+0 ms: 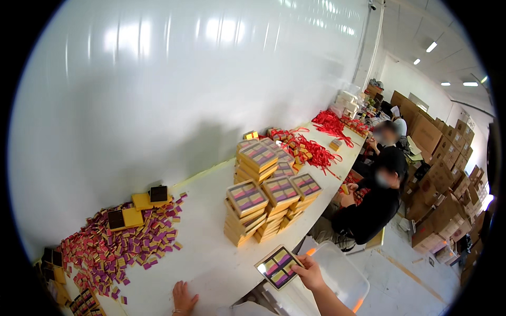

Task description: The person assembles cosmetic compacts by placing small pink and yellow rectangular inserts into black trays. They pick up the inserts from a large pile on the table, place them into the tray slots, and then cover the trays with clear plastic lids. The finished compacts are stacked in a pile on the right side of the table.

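My right hand (311,273) grips the right edge of a flat square gift box (278,265), thumb on top. Small purple and gold pieces sit in its dark inner tray, and a bright glare shows at its left corner. Beyond the table's near edge, the box is held tilted above a translucent plastic bin (340,274). My left hand (183,298) rests on the white table (205,263) with its fingers apart and nothing in it. In front of me stand stacks of similar filled boxes (246,199) with gold sides.
A wide heap of small purple, pink and gold pieces (142,247) covers the table's left side, with yellow and dark open boxes (126,218) on it. Red ribbons (332,124) lie farther along. Two people (371,205) sit at the right edge; cardboard cartons (437,226) stand behind them.
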The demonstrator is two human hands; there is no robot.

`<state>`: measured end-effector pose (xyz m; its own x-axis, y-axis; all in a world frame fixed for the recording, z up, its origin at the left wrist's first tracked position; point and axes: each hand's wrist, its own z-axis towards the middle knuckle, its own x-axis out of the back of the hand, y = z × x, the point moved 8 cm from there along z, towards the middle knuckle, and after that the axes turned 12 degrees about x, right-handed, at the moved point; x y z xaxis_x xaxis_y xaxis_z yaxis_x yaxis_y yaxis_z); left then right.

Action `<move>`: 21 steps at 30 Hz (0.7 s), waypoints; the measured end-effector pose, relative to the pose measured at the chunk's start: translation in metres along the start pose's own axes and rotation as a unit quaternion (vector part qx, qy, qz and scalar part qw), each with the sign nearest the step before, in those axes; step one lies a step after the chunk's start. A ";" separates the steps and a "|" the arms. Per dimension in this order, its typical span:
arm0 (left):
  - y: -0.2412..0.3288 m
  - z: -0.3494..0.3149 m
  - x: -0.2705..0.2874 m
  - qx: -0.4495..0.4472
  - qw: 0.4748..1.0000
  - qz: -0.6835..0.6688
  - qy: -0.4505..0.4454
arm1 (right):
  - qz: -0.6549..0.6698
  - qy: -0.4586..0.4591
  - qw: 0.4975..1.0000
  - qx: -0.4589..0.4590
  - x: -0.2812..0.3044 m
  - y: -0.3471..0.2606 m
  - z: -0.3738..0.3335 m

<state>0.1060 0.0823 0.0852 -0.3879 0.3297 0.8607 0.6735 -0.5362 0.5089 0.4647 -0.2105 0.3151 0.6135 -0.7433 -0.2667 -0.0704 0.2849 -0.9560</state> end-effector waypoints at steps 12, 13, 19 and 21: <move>0.059 0.020 -0.024 0.259 0.962 0.079 -0.037 | -0.114 0.070 0.982 0.133 0.128 -0.140 0.435; 0.048 0.022 -0.032 0.264 0.958 0.101 -0.042 | -0.124 0.071 0.983 0.112 0.127 -0.123 0.467; 0.032 0.024 -0.041 0.288 0.946 0.092 -0.120 | -0.213 0.047 0.975 0.040 0.122 -0.039 0.558; 0.030 0.020 -0.037 0.293 0.942 0.089 -0.135 | -0.228 0.026 0.973 0.031 0.112 -0.021 0.566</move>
<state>0.1530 0.0692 0.0682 -0.1144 0.5030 0.8567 0.9752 -0.1077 0.1934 0.9802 0.0425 0.3747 0.5289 -0.8301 0.1769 0.2491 -0.0474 -0.9673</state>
